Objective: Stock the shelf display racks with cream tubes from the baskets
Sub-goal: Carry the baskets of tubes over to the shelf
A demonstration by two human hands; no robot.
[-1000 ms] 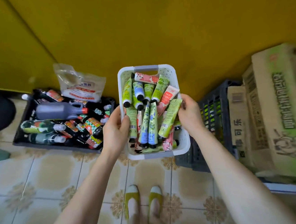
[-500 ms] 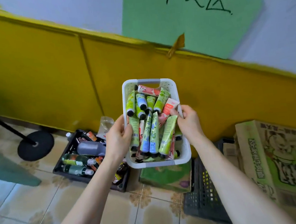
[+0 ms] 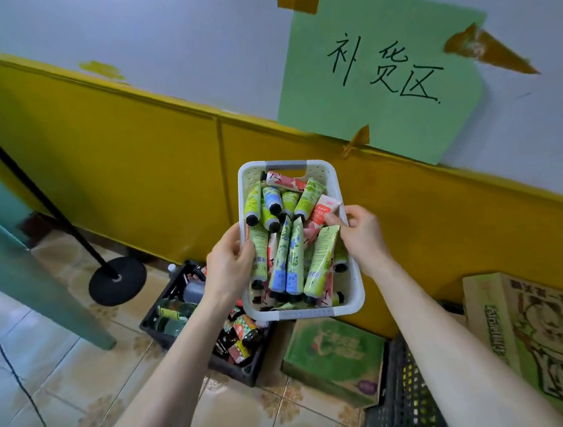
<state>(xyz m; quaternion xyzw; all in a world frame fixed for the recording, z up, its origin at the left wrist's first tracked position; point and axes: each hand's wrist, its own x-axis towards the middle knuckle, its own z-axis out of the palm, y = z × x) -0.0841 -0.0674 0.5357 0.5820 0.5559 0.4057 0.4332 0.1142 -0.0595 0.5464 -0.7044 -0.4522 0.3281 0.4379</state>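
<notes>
I hold a white plastic basket (image 3: 354,292) in the air in front of a yellow wall. It is full of cream tubes (image 3: 293,257), green, blue and pink, all with black caps, lying in a loose pile. My left hand (image 3: 232,266) grips the basket's left rim, thumb inside over a green tube. My right hand (image 3: 361,231) grips the right rim, fingers curled over the edge next to a pink tube (image 3: 321,211). No shelf rack is in view.
Below on the tiled floor stands a black crate of bottles (image 3: 183,312), a green carton (image 3: 335,356), a dark crate (image 3: 404,397) and a large cardboard box (image 3: 546,335). A black stand base (image 3: 117,280) and a teal table leg (image 3: 21,273) are at left. A green sign (image 3: 380,73) hangs above.
The basket has been lifted off the floor to chest height and my view has tilted up, bringing the white wall and green sign into view. Both hands kept their grip.
</notes>
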